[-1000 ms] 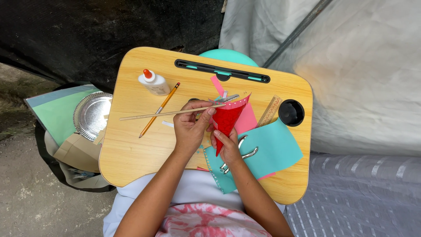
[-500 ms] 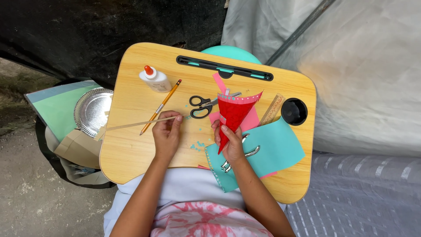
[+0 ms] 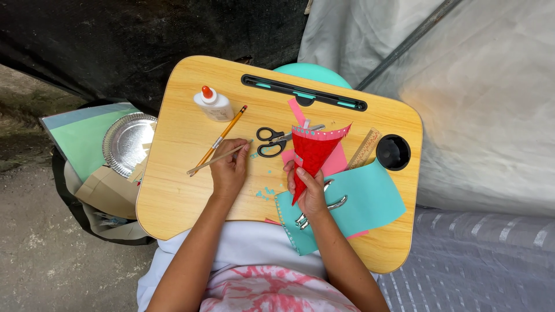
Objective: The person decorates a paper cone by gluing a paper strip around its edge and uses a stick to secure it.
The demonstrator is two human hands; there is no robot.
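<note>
The left hand (image 3: 229, 169) has lifted the thin stick (image 3: 217, 158) off the tray.

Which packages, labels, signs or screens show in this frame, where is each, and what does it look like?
Glue bottle: lying at the lap desk's far left, small and white with an orange cap; no label readable.
Cardboard box: on the ground left of the desk, plain brown, under a foil plate.
No signs or screens.

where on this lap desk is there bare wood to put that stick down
The widest bare wood is the left front of the lap desk, below the pencil and beside the left hand. A narrower strip lies between the glue bottle and the black slot. The right side is crowded: scissors, red cone, teal paper, ruler.
</note>
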